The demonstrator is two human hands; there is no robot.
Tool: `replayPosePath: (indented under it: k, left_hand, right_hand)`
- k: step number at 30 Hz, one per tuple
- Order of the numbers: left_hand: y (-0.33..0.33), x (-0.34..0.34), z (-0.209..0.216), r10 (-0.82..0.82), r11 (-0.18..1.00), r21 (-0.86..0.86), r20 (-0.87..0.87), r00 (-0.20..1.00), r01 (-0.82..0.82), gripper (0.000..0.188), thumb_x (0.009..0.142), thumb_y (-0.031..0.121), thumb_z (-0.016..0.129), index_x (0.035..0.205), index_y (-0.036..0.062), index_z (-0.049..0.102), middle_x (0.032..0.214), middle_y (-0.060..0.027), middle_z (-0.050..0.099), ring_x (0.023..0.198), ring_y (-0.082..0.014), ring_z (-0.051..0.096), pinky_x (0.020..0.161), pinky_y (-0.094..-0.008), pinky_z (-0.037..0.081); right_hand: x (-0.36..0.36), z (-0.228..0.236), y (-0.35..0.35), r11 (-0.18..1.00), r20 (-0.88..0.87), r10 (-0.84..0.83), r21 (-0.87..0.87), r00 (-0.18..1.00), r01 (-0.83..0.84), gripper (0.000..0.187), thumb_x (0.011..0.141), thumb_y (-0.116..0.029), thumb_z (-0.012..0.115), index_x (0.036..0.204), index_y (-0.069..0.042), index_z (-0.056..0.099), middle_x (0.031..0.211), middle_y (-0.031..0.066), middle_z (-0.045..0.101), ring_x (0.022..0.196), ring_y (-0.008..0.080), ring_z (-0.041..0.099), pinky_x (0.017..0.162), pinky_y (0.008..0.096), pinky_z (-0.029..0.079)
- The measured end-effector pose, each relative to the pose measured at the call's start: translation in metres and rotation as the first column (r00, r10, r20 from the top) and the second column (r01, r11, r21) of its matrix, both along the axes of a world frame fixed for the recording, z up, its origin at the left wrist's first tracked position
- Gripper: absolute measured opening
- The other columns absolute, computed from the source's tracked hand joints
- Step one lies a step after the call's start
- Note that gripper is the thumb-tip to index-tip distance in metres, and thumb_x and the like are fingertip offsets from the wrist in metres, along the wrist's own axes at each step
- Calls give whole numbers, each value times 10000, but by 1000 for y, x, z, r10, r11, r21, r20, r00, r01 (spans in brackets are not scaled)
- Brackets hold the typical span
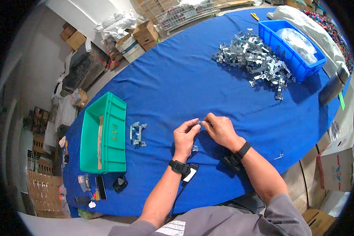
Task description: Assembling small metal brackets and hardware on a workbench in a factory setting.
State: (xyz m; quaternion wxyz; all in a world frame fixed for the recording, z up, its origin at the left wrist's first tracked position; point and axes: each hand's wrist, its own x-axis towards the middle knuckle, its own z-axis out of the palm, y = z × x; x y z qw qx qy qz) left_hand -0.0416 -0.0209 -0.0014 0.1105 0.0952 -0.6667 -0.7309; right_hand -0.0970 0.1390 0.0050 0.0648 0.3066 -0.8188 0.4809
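Observation:
Over the blue cloth, my left hand [185,137] and my right hand [223,130] meet fingertip to fingertip, both closed in a pinch. Between them is a small greyish piece [199,122], mostly covered by the fingers, so its kind does not show. Just beside my left wrist lies a small shiny clip-like part [195,148]. Farther left, a few shiny metal brackets [137,134] are laid together in a frame-like shape. A large heap of similar metal brackets [255,59] is spread at the far right.
A green crate [114,137] stands on the left of the blue-covered table [165,82]. At the far right are a blue bin [310,70] with clear plastic bags, a dark bottle [334,84] and a yellow cutter [255,16]. Small tools [96,192] lie at the near left.

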Motion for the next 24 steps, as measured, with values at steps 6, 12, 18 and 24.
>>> replayPosePath:
  k: [6, 12, 18, 24]
  left_hand:
    - [-2, 1, 1, 0, 998, -58, -10, 1000, -1, 231, 870, 10, 688, 1099, -13, 687, 991, -84, 703, 844, -129, 658, 753, -264, 549]
    - [-1, 0, 0, -8, 999, -35, -22, 1000, 7, 231, 869, 11, 690, 1099, -18, 686, 990, -80, 704, 833, -125, 655, 746, -258, 547]
    - [-2, -1, -2, -9, 1000, -11, -47, 999, 8, 232, 870, 15, 695, 1100, -17, 685, 994, -76, 703, 844, -128, 658, 745, -260, 553]
    - [-2, -2, -4, -20, 999, -50, -32, 999, 18, 223, 878, 16, 686, 1098, -16, 686, 998, -78, 703, 850, -128, 659, 750, -260, 553]
  right_hand:
    - [4, 3, -3, 998, -33, -40, -41, 999, 39, 211, 929, -248, 598, 909, -43, 552, 697, 174, 632, 668, 402, 631, 564, 503, 478]
    - [0, -3, -2, 993, 21, -22, 120, 1000, 20, 215, 926, -243, 592, 898, -36, 540, 759, 188, 644, 717, 409, 634, 597, 515, 479]
    - [2, 4, -4, 997, -48, -51, -52, 998, 49, 245, 943, -251, 578, 830, -46, 507, 687, 185, 625, 656, 415, 622, 561, 517, 471]
    - [-4, 1, 1, 984, 42, -32, 178, 999, 24, 228, 935, -259, 586, 891, -41, 533, 733, 179, 649, 688, 411, 631, 590, 516, 479]
